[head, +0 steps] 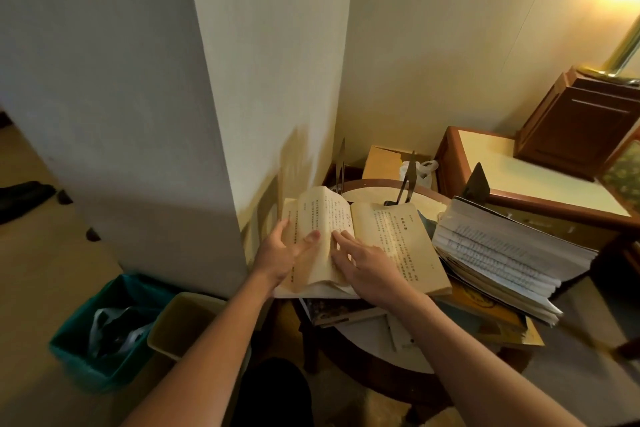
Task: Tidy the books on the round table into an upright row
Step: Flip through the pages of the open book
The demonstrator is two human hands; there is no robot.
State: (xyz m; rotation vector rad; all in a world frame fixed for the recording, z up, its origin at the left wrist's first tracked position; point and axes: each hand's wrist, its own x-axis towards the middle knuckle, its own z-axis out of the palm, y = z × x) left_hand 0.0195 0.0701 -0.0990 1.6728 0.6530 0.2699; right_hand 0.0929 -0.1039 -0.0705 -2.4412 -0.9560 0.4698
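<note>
An open yellowed book [391, 236] lies on top of other books on the round table [367, 340]. My left hand [280, 253] holds its left half, thumb on the page and fingers round the outer edge. My right hand [367, 267] lies flat on the pages near the spine, fingers straight. To the right a thick white-paged book [502, 253] lies open and splayed over a yellow-covered book [498, 322]. A dark-covered book [332, 310] shows under the yellowed one. Metal bookends [407, 184] stand at the table's back.
A white wall corner [214, 149] stands close on the left. A green bin [104, 329] and a beige bin [187, 322] sit on the floor by the table. A wooden side table [512, 170] and a cabinet [581, 125] are at the right.
</note>
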